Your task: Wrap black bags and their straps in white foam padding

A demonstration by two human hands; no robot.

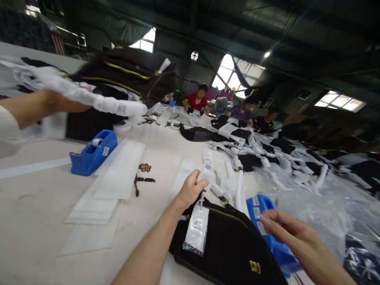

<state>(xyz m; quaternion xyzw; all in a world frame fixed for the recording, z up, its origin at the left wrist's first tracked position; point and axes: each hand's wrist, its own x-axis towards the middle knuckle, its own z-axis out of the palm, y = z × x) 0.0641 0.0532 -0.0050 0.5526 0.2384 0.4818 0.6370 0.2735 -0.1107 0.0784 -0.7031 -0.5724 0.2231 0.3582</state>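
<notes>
A black bag (225, 237) with gold zip trim lies on the table in front of me. My left hand (192, 189) is closed around its strap (207, 174), which is wrapped in white foam, near the bag's upper edge. Below that hand a white tag in a clear sleeve (197, 229) hangs over the bag. My right hand (292, 233) is above a blue tape dispenser (259, 213), right of the bag. Its thumb and index fingertips are pinched together; what is between them, if anything, is too small to make out.
White foam sheets (118, 174) and another blue tape dispenser (95, 152) are at left. A leopard-print charm (145, 168) lies beside the sheets. At far left a co-worker's arm (47, 105) reaches by a dark bag (127, 75). Wrapped bags and clear plastic (320, 202) cover the right side.
</notes>
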